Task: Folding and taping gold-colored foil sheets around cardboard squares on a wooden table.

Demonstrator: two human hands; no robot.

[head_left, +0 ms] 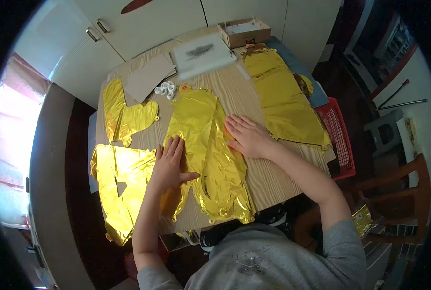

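A flat gold foil balloon (203,125) lies on the table (273,179) at the centre of the frame — the left hand (169,166) rests on its left edge, the right hand (249,137) on its right edge, each grip flat and unclenched — while another balloon (133,169) lies at left and a cardboard box (248,37) stands at upper centre
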